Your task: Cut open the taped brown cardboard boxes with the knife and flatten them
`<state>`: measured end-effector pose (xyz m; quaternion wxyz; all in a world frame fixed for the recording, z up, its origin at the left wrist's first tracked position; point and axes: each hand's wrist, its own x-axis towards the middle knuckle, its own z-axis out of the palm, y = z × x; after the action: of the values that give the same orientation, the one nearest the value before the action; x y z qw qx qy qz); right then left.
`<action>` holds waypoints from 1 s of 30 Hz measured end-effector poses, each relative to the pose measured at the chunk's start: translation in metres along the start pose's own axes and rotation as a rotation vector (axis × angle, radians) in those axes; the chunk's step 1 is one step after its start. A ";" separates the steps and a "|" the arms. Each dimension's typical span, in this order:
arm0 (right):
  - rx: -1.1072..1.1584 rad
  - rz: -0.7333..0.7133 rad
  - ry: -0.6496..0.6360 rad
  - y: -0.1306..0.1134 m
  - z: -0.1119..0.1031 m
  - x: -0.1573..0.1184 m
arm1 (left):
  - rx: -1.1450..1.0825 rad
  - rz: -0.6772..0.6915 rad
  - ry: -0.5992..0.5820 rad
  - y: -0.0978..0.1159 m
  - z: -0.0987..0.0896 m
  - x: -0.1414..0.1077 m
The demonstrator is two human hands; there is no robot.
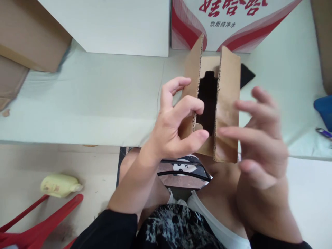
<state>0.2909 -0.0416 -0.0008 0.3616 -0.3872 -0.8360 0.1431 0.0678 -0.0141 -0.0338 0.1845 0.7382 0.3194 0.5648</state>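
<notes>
A small brown cardboard box [228,103] stands near the table's front edge with its long flaps raised and a dark opening between them. My left hand [178,121] is at its left flap, fingers apart and curved, the index finger and thumb reaching over the flap's edge toward the opening. It grips nothing that I can make out. On the right, my right hand [261,138] is slightly blurred, its fingers spread beside the right flap, one fingertip at or just before the cardboard. The inside of the box is too dark to make out.
Behind stand a white box [116,27] and a red and white printed carton [220,31]. A black flat object [247,75] lies right of the small box. Brown cartons [31,34] are at left, a blue item [324,112] at far right. A yellow bottle [61,185] lies on the floor.
</notes>
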 end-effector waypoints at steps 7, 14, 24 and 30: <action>-0.007 -0.113 0.136 -0.004 -0.003 0.005 | -0.027 0.019 -0.132 0.000 -0.005 0.002; -0.041 0.052 0.488 -0.002 -0.006 0.006 | 0.028 -0.198 0.154 -0.002 0.005 -0.004; 0.575 0.205 0.921 0.032 0.011 0.010 | -0.261 -0.576 0.532 -0.004 -0.025 0.006; 0.772 0.127 0.663 0.042 -0.002 0.003 | -0.465 -0.627 0.399 -0.010 -0.053 0.008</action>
<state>0.3140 -0.0115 -0.0201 0.7147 -0.3000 -0.5372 0.3326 0.0157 -0.0061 -0.0187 0.4429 0.4210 0.4219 0.6697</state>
